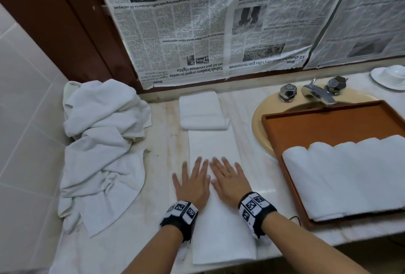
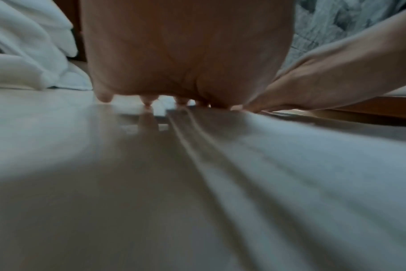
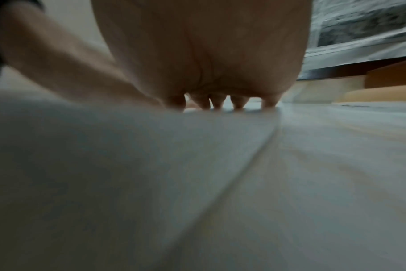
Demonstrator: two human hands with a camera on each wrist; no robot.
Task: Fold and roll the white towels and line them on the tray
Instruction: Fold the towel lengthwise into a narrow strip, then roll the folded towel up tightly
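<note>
A white towel (image 1: 215,142), folded into a long narrow strip, lies on the marble counter and runs away from me. Both hands lie flat on its middle, side by side with fingers spread: left hand (image 1: 192,180), right hand (image 1: 229,177). The wrist views show each palm pressed on the cloth: left hand (image 2: 186,55) on the towel (image 2: 290,155), right hand (image 3: 204,51) on the towel (image 3: 104,155). At the right, a brown tray (image 1: 317,124) holds several rolled white towels (image 1: 341,175) in a row. A folded towel (image 1: 202,110) lies beyond the strip.
A heap of crumpled white towels (image 1: 103,142) covers the counter's left side. The tray lies over a beige sink (image 1: 259,120) with a chrome tap (image 1: 316,93). A white cup and saucer (image 1: 390,76) stand at the far right. Newspaper (image 1: 208,21) covers the wall behind.
</note>
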